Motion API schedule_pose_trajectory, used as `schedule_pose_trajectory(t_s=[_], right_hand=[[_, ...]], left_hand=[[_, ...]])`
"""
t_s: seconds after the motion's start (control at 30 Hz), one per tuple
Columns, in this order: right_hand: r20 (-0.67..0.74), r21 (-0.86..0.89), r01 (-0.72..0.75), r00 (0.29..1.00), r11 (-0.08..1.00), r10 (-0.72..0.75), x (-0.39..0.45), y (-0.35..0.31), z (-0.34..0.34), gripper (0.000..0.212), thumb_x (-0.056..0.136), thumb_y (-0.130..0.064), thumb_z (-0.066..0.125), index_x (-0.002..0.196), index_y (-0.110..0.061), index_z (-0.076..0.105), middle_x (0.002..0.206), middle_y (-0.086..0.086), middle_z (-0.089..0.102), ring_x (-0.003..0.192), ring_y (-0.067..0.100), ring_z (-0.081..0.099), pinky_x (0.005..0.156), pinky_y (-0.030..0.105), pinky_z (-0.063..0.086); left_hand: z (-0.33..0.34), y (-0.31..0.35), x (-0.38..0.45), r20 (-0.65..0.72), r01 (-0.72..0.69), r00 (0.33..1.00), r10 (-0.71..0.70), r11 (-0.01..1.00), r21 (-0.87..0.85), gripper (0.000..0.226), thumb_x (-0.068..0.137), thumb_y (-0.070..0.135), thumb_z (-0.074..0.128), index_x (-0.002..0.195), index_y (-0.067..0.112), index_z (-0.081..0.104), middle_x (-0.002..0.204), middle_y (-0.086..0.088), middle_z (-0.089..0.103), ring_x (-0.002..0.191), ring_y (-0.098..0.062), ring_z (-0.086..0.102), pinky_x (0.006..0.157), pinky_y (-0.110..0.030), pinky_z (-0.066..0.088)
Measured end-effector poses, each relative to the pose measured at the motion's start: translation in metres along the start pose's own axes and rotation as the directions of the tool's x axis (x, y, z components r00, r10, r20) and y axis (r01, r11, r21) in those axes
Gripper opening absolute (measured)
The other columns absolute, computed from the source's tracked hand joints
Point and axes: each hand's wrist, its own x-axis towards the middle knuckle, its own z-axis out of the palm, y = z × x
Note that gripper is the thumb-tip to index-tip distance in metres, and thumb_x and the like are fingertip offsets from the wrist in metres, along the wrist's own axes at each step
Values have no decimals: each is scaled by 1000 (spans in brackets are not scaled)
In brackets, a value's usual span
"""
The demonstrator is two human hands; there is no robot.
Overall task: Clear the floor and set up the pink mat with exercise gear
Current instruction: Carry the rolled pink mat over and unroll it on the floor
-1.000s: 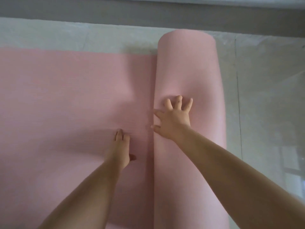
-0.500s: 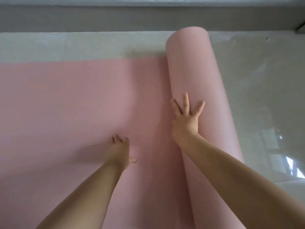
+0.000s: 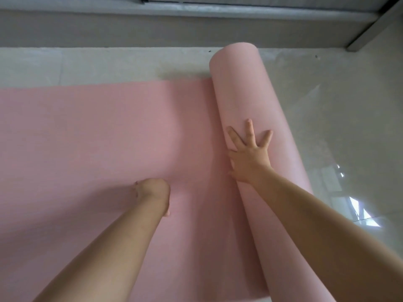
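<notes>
The rolled end of the pink foam mat has travelled further toward 3 o'clock, baring more flat mat at 9. The right hand presses it, fingers splayed; the left hand rests on the flat part, fingers hidden. Unrolling is unfinished.

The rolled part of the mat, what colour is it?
Pale pink, the same as the flat part; the roll shows best in the head view, under the right hand.
</notes>
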Motion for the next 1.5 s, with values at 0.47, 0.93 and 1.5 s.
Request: schedule_pose_trajectory(t_s=[0.47, 0.93, 1.5], right_hand=[[13, 88, 10, 1000, 996, -11, -49, 36, -1, 58, 91, -51, 41, 144, -38, 23, 159, -8, -13, 145, 31, -15, 112, 60, 15], [-230, 39, 85, 970, 996, -73, -42, 111, 13, 49, 90, -46, 48, 133, -23, 46, 145, 19, 30, 143, 30, 18, 112, 60, 15], [-299, 31, 480, 841, 877, -450, 24, 177, 33, 43, 96, -21, 34, 137, -9, 41, 148, 11, 29, 145, 26, 9, 109, 67, -4]], left_hand=[[20, 38, -20, -441, -332, 876, 196, 908, -257, 61, 98, 31, 39, 150, 10, 15, 159, -11, 9, 148, -28, 7, 119, -38, 16], [-27, 86, -11, -301, -281, 922, 244, 956, -84, 69, 96, 44, 41, 151, 35, 0, 143, -14, 40, 128, -31, 48, 99, -35, 45], [-51, 227, -37, -350, -124, 936, -39, 894, -430, 53, 57, 5, 85, 107, -1, 71, 121, -16, 67, 105, -27, 70, 77, -35, 60]])
